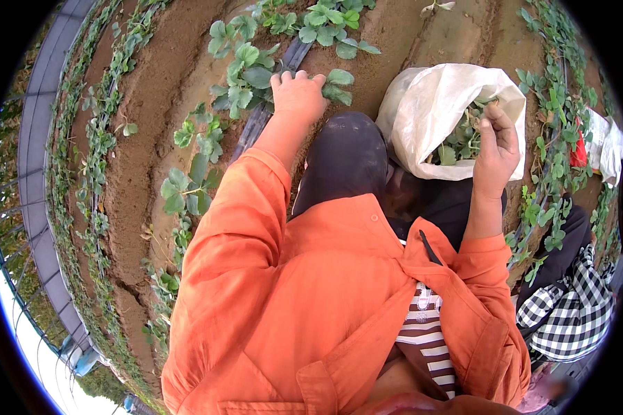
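Head view: our left hand point(298, 93) presses curled fingers into the plants point(246, 76) on the soil bed point(166, 90); our right hand point(497, 142) pinches a leaf at the white bag point(429, 111). A hard pull could uproot a plant.

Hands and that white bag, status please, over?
Left hand down among leafy plants on the soil bed. Right hand at the white bag mouth, pinching greenery. Nothing in the way.

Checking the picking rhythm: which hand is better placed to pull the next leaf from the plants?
Probably the left hand: it rests among the plants on the soil bed, while the right hand is at the white bag.
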`<act>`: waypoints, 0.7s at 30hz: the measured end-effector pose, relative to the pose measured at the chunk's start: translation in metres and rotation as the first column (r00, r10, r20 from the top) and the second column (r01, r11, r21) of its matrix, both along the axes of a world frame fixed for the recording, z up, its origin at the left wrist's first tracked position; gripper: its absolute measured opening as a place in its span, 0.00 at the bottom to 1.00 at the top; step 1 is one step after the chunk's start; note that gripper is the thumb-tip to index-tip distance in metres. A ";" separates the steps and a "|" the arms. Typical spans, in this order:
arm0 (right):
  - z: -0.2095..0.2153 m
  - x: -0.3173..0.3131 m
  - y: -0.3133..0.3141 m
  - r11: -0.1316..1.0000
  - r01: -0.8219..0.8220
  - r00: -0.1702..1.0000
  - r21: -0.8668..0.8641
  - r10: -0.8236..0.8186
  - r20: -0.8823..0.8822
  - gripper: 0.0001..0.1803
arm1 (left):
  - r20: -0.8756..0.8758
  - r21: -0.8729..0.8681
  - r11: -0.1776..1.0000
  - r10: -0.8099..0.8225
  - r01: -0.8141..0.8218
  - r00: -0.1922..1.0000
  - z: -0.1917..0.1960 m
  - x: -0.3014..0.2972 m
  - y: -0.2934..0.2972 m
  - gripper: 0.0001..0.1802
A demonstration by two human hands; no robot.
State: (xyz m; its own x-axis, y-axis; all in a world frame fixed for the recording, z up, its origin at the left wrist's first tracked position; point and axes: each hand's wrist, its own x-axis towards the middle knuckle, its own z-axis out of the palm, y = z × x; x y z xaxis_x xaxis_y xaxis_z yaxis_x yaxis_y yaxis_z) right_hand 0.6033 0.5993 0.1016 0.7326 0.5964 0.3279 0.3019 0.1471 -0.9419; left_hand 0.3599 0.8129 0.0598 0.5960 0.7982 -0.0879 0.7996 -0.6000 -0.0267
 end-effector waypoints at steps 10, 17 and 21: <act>0.009 -0.060 0.155 0.761 -0.445 0.805 -0.472 0.570 0.161 0.11 | 0.397 -0.203 0.979 0.094 -0.013 0.913 -0.026 -0.026 -0.009 0.17; -0.066 -0.076 0.263 0.543 -0.398 0.606 -0.739 0.761 0.233 0.11 | 0.455 -0.407 0.912 0.245 -0.045 0.856 -0.016 -0.011 0.001 0.13; -0.093 -0.097 0.291 0.352 -0.477 0.473 -0.805 0.875 0.102 0.13 | 0.295 -0.193 0.981 0.070 -0.012 0.953 -0.005 0.009 -0.003 0.09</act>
State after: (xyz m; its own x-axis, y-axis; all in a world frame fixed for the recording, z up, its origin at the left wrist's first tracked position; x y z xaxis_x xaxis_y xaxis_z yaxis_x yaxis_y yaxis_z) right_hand 0.5059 0.8900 0.0086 -0.1812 0.9598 -0.2142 0.7702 0.0031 -0.6378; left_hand 0.3686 0.8094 0.0552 0.5848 0.8089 -0.0604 0.7773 -0.5376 0.3268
